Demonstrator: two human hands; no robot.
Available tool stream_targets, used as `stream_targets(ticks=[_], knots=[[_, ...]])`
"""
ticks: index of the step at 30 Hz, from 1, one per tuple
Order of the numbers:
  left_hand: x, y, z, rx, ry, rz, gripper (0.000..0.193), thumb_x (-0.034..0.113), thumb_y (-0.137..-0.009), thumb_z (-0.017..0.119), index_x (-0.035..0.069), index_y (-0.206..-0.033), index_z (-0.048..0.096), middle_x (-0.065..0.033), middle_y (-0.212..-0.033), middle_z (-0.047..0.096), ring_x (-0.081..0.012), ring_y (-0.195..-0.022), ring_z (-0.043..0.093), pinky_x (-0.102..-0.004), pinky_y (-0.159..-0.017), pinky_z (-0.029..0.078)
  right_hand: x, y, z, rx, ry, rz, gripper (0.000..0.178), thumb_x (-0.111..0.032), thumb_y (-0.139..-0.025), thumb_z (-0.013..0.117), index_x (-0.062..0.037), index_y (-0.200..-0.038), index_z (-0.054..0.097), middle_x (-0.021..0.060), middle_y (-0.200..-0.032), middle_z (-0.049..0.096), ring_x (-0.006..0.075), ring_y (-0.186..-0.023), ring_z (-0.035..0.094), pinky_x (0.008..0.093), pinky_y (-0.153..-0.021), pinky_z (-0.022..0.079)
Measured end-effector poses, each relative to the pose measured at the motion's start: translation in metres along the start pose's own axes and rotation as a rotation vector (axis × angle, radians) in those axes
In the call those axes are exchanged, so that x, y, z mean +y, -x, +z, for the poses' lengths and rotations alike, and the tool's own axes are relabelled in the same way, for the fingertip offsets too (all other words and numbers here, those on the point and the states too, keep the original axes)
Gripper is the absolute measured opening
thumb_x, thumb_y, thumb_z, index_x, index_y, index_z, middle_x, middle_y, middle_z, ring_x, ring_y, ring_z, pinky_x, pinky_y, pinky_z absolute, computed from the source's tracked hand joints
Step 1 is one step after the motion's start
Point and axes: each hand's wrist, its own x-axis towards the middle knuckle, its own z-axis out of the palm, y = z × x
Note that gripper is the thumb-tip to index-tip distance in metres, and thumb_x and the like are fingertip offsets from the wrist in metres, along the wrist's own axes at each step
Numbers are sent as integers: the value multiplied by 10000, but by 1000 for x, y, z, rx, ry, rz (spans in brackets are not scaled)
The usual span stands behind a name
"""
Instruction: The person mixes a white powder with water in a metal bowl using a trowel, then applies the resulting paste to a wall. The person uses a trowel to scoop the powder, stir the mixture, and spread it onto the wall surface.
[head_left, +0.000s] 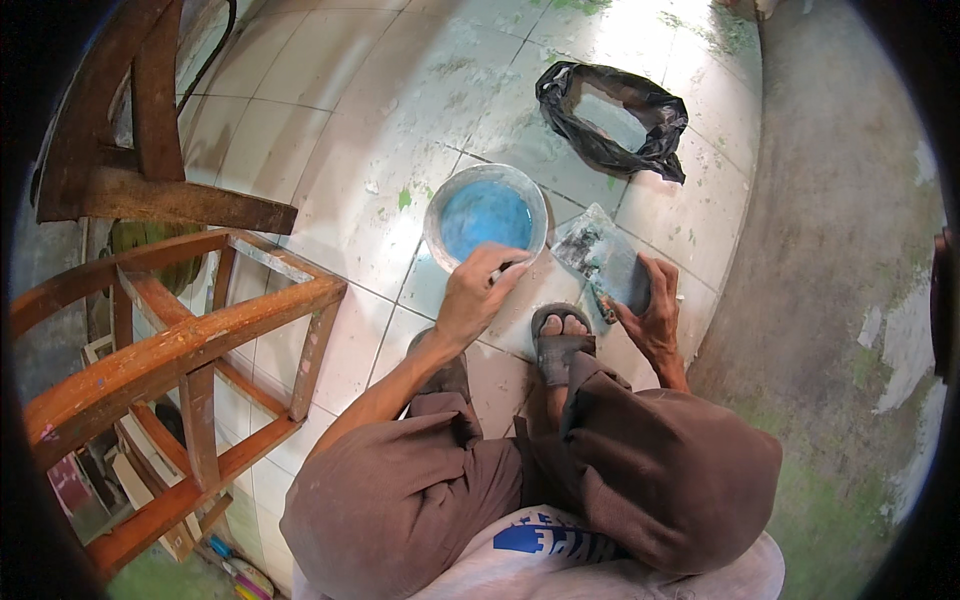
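Bowl (pixel 486 212) of blue liquid sat on the floor tiles; our left hand (pixel 478 295) pinched a small tool at its near rim, our right hand (pixel 648 310) gripped a paint-smeared trowel (pixel 600 258). Sloshy, we judged; best held by the rim.

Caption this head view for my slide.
Crouching person's left hand at round grey bowl of blue paint, right hand holding paint-smeared clear bag.

Black plastic bag (pixel 612 120) lies crumpled and open on the pale tiled floor (pixel 330 110), top right. Floor paint flaking, green specks. Wooden chair frames (pixel 180 340) stacked at left, orange-brown, worn. Scrap wood bits (pixel 130 480) under them. Grey concrete strip (pixel 840 250) along right side, mossy patches. Dark sandal (pixel 558 345) on the tiles.
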Motion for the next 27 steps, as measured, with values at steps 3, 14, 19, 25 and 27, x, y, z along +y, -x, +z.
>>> stream_targets(ticks=[3,14,19,25,27], knots=[[9,-21,16,35,46,54,247,149,-957,680,12,-1161,707,-68,-1015,681,-151,-824,601,-277,-716,488,-8,3,-2,-4,-21,-39,861,-83,-671,884,-52,-1429,475,197,-1239,518,382,-1101,570,444,-921,507],[-2,1,53,-258,341,-414,256,223,-954,693,-24,-1005,737,-23,-857,698,-86,-796,593,-264,-721,484,-11,26,-27,76,31,44,848,-64,-651,887,-48,-1408,507,208,-1217,558,381,-1094,584,466,-943,502],[-24,26,52,-471,297,-243,312,237,-965,660,6,-1171,697,-65,-1045,710,-134,-937,627,-300,-851,506,-5,-45,-55,213,156,32,775,-108,-706,883,-55,-1399,540,187,-1199,570,350,-1124,586,428,-921,525],[27,-59,-8,-465,119,-141,372,261,-981,626,27,-1269,657,-87,-1191,683,-164,-1097,616,-338,-934,506,6,-175,-82,-40,420,-10,531,-274,-781,826,-100,-1258,669,131,-1154,629,302,-1054,635,413,-869,534],[39,-103,-32,-381,16,-36,367,277,-995,606,32,-1263,661,-95,-1202,678,-178,-1089,623,-340,-941,505,15,-204,-82,-155,520,18,426,-266,-765,818,-95,-1145,731,135,-1108,648,297,-1037,637,415,-854,528]])
